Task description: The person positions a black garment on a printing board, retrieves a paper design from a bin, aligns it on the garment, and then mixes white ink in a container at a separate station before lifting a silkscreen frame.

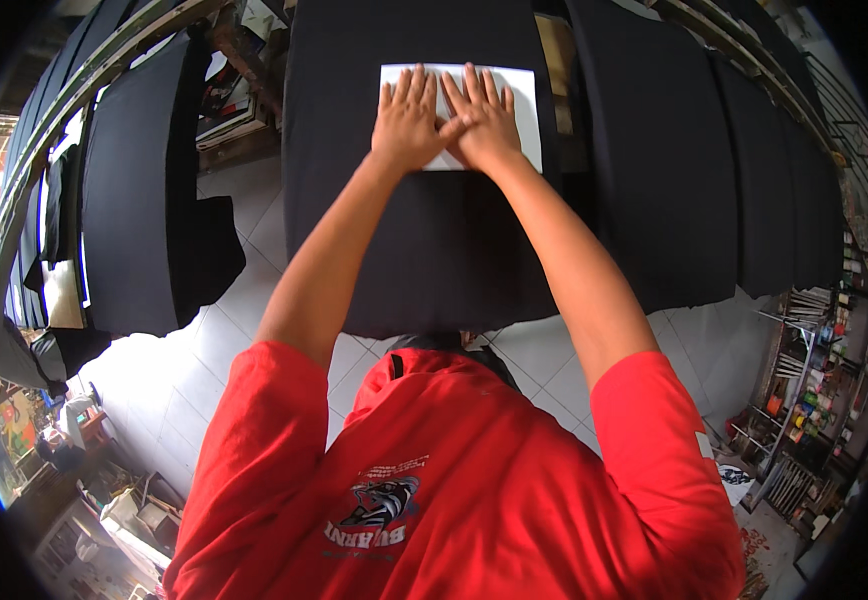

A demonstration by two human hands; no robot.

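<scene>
A white rectangular sheet (524, 118) lies flat on a black cloth (424, 250) that is spread over the board in front of me. My left hand (409, 122) rests palm down on the left half of the sheet, its fingers stretched out and pointing away. Beside it, my right hand (484, 120) presses flat on the sheet with fingers spread. The thumbs meet or overlap in the middle. Both arms reach straight forward from red sleeves. What lies under the palms is hidden.
More black cloths hang over boards at the left (129, 190) and right (654, 160). Metal rails (119, 65) run along the far side. A shelf rack with several colourful containers (809, 400) stands at the right. Pale floor tiles (169, 375) show below.
</scene>
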